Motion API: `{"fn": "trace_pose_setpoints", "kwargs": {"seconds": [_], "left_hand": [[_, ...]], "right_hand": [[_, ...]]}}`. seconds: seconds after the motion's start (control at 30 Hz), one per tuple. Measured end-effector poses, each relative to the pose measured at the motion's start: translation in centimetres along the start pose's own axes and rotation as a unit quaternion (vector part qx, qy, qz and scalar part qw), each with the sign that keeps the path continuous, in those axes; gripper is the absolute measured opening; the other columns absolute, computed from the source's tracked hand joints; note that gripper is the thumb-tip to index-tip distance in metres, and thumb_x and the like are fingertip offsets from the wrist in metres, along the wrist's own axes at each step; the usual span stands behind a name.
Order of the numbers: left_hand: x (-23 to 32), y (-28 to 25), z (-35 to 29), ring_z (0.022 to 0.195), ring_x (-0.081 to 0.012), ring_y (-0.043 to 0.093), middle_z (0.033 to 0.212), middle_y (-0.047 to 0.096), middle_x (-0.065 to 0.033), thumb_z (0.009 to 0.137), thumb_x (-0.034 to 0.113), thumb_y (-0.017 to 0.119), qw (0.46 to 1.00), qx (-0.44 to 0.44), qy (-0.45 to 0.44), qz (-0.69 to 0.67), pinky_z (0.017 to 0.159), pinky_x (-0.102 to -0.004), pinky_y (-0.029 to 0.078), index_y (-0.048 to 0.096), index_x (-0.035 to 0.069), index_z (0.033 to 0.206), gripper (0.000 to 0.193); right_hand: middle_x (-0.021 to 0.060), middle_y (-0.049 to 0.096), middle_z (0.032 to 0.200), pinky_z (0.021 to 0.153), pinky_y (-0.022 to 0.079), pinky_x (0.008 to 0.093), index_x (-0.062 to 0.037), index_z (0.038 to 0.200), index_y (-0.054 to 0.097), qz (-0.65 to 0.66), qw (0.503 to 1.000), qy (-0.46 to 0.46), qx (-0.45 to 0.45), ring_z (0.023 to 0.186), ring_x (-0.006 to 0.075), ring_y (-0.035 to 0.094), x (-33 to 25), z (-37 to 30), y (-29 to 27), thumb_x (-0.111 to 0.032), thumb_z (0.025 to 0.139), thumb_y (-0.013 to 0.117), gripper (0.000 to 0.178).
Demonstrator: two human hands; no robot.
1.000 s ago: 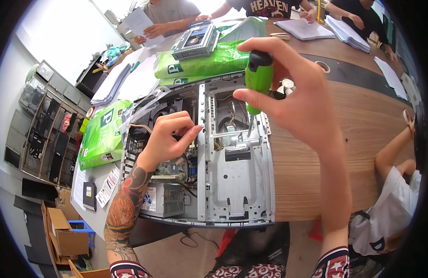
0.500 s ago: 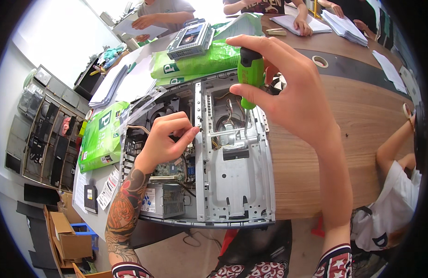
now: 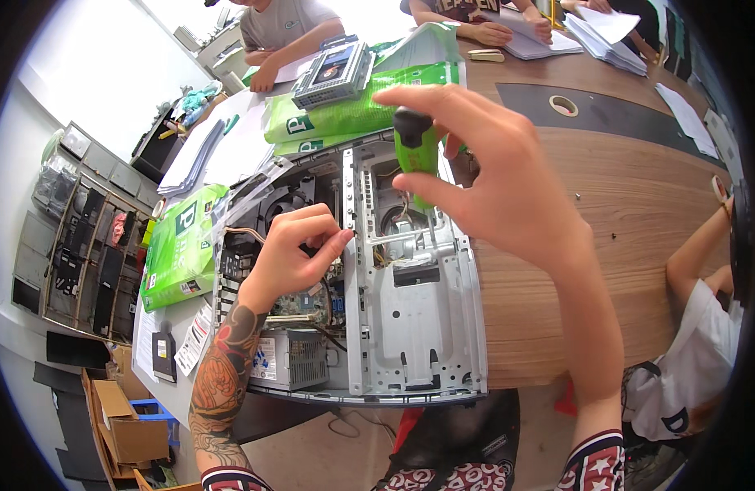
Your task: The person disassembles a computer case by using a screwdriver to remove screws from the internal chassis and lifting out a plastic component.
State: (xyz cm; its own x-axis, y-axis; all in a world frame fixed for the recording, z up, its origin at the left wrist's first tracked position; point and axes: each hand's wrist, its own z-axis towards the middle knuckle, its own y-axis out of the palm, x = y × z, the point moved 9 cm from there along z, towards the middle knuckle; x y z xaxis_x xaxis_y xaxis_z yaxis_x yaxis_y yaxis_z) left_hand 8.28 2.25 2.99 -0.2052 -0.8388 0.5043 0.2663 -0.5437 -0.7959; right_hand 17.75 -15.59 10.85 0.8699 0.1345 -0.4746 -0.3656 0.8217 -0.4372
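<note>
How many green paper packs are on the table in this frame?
3, as far as I can see. One green pack lies left of the open computer case; two stacked packs lie behind it, past the screwdriver. More may be hidden.

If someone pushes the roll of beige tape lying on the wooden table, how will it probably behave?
The roll of beige tape lies flat on its side on the wooden table, so it would probably slide and not roll. It is a thin open ring, so it is likely light. Set on its edge, it might roll away.
</note>
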Motion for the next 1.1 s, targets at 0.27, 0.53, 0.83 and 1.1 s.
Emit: {"fn": "trace_pose_setpoints", "kwargs": {"seconds": [0.27, 0.53, 0.83, 1.1], "left_hand": [[0.1, 0.1, 0.1, 0.056, -0.013, 0.048, 0.068, 0.055, -0.0053, 0.09, 0.006, 0.069, 1.0, -0.003, -0.003, 0.005, 0.053, -0.028, 0.037, 0.062, -0.003, 0.073, 0.021], [-0.2, 0.1, -0.1, 0.058, -0.0137, 0.049, 0.07, 0.055, -0.0058, 0.09, 0.006, 0.069, 1.0, -0.009, -0.004, 0.011, 0.054, -0.028, 0.038, 0.062, -0.003, 0.074, 0.02], [-0.2, 0.2, 0.0, 0.058, -0.0141, 0.049, 0.07, 0.055, -0.0061, 0.089, 0.006, 0.069, 1.0, -0.012, -0.006, 0.004, 0.054, -0.0282, 0.038, 0.061, -0.003, 0.074, 0.02], [-0.4, 0.2, 0.0, 0.057, -0.0142, 0.048, 0.068, 0.054, -0.006, 0.089, 0.006, 0.069, 1.0, -0.013, -0.011, 0.004, 0.054, -0.0284, 0.037, 0.062, -0.003, 0.073, 0.02]], "right_hand": [[0.0044, 0.066, 0.097, 0.068, 0.05, 0.0286, -0.0132, 0.129, 0.065, -0.03, 0.996, -0.06, 0.061, 0.076, 0.0148, 0.057, -1.2, 0.2, -2.0, -0.004, 0.071, 0.085, 0.061], [0.0068, 0.066, 0.101, 0.072, 0.053, 0.0303, -0.011, 0.131, 0.063, 0.01, 0.999, -0.035, 0.024, 0.081, 0.0173, 0.06, -0.8, 0.2, -1.6, 0.001, 0.075, 0.08, 0.06], [0.0068, 0.063, 0.108, 0.09, 0.054, 0.0301, -0.008, 0.135, 0.057, 0.079, 0.995, 0.029, -0.061, 0.099, 0.0136, 0.063, 2.2, 0.0, -2.5, 0.009, 0.085, 0.067, 0.054], [0.0048, 0.059, 0.108, 0.092, 0.052, 0.0291, -0.0043, 0.128, 0.056, 0.186, 0.976, 0.094, -0.064, 0.101, 0.0129, 0.061, 5.6, -0.3, -2.9, 0.007, 0.093, 0.062, 0.038]]}}
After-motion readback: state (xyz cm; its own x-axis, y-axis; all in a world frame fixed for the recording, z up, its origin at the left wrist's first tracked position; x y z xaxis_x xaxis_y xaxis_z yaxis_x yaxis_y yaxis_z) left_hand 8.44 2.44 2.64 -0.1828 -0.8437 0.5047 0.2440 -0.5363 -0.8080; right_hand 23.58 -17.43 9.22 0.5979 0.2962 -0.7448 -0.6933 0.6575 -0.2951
